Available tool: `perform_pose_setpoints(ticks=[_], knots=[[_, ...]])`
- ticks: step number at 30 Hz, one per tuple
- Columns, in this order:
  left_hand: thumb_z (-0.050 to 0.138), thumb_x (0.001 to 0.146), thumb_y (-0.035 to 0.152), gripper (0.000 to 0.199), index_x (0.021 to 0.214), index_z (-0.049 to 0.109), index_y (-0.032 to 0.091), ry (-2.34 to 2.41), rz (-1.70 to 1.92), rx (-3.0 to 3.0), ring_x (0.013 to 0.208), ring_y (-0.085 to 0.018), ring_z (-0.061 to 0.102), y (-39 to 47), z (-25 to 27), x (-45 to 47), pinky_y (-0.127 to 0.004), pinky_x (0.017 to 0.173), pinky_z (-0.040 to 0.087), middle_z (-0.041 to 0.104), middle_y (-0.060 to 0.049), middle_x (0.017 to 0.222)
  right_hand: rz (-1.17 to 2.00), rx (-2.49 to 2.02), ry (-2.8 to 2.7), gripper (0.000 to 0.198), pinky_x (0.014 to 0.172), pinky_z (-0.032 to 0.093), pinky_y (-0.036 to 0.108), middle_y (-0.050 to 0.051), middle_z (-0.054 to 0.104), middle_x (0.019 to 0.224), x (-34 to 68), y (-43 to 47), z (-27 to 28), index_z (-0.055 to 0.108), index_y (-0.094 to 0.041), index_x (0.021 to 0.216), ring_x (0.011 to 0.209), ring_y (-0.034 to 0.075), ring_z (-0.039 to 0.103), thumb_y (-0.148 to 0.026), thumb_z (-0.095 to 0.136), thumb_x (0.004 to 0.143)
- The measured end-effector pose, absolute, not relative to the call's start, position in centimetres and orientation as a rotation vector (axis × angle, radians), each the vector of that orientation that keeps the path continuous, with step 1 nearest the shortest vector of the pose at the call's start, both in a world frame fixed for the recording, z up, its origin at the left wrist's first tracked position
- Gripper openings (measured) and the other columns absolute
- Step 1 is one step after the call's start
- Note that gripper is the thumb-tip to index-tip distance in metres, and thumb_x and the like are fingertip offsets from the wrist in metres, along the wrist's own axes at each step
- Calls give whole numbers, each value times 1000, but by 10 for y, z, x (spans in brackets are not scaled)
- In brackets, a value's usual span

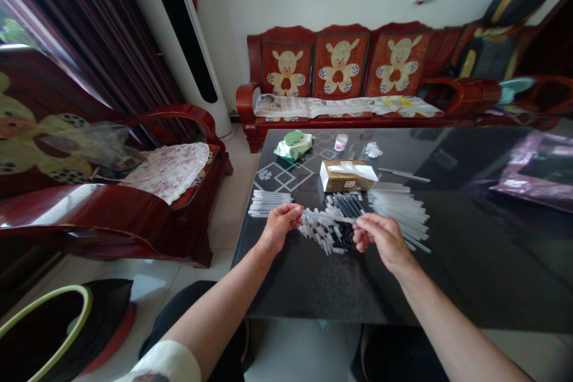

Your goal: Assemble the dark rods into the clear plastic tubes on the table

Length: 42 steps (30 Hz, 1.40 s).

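Head camera shows the slim translucent tube (329,216) lying roughly nine to three o'clock, left hand (280,228) pinching its nine-o'clock end, right hand (380,239) its three-o'clock end, above the dark table (470,256).

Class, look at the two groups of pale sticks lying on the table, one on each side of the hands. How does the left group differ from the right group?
The left group is smaller; the right group is larger.
The left group lies nearly level across the view, while many sticks in the right group slant.
Both hold slender, pale sticks on the dark table.
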<state>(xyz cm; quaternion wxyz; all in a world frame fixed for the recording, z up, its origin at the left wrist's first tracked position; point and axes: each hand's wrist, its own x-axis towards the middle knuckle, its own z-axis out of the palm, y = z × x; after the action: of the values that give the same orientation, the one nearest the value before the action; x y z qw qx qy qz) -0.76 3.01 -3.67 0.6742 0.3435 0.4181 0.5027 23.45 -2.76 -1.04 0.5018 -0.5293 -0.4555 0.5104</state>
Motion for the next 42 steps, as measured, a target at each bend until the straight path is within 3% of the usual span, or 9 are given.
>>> perform_pose_setpoints(ticks=[12,16,19,22,27,33,42], knots=[[81,61,37,35,79,70,10,937,1125,798,55,-7,57,28,-36,-7,-19,56,46,64,-3,68,1396,-1336,-1239,33,37,44,23,3,64,56,233,-28,-11,62,-13,78,40,14,57,-46,62,80],[81,61,39,34,77,70,10,967,1108,869,54,-8,56,26,-33,-3,-19,52,44,63,-2,63,1422,-1431,-1409,35,32,33,20,0,61,55,227,-29,-19,62,-14,81,34,9,47,-49,57,82],[81,61,40,36,77,70,10,970,1074,875,52,-8,55,22,-34,1,-19,50,43,61,-1,60,1264,-1472,-1576,33,36,25,20,-5,49,47,218,-28,-23,62,-15,75,35,7,38,-46,55,84],[82,61,40,38,80,71,9,946,1040,850,52,-8,55,18,-36,4,-19,51,43,62,-2,61,1094,-1429,-1758,32,44,29,22,-4,46,50,209,-27,-20,62,-16,71,46,9,43,-43,52,87],[77,67,44,42,88,72,8,863,1028,779,54,-6,55,16,-36,7,-18,53,43,61,-2,63,748,-1419,-1977,32,51,31,25,-1,53,56,194,-33,-12,62,-18,73,53,13,48,-37,45,91],[74,69,48,44,86,71,8,847,1034,771,52,-6,53,12,-33,9,-18,52,42,59,-2,61,419,-1513,-2114,32,58,35,28,6,69,70,184,-41,-14,67,-19,88,61,18,61,-35,40,95],[64,76,54,45,82,71,10,983,1180,970,45,-6,43,5,-34,14,-19,44,30,54,0,58,119,-1582,-2246,33,56,29,29,7,70,66,177,-49,-10,64,-19,89,57,18,64,-32,35,97]])
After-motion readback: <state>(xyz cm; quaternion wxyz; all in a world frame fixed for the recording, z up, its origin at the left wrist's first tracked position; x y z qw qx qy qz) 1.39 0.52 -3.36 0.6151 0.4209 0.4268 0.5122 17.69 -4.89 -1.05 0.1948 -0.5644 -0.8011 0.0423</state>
